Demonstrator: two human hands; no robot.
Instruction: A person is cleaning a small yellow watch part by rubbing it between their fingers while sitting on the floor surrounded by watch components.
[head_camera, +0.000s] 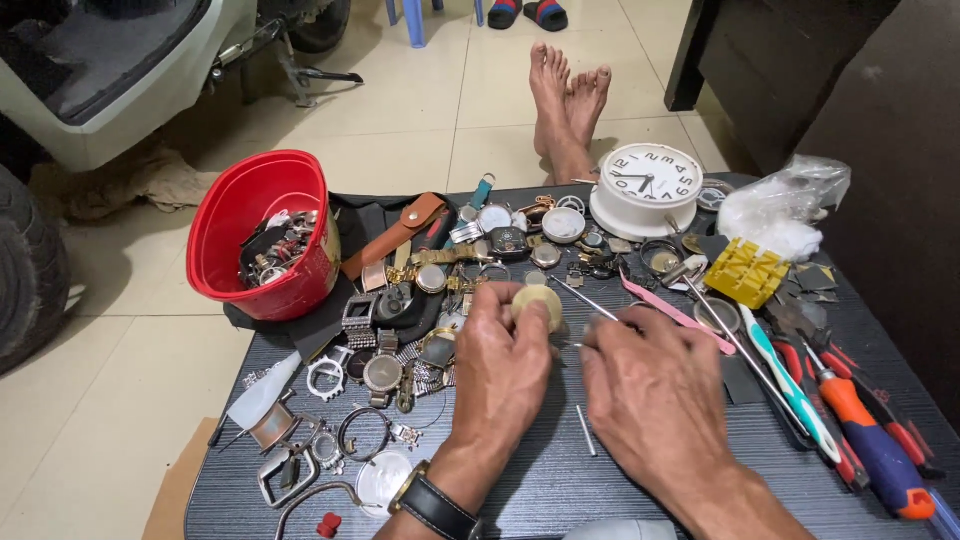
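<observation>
While our left hand (500, 350) is pinching the round watch part (538, 303), our right hand (650, 385) is angling thin tweezers (585, 298) in from its right.

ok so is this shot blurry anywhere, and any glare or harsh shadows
Head view: mostly sharp, the white clock and red bucket crisp; light is soft and even, with only faint shadows under the left hand and right hand; mild sheen on the floor tiles; edges bend slightly from the wide lens.

Bright, even indoor light, soft shadows, sharp centre, slight wide-angle stretch at the edges.
</observation>
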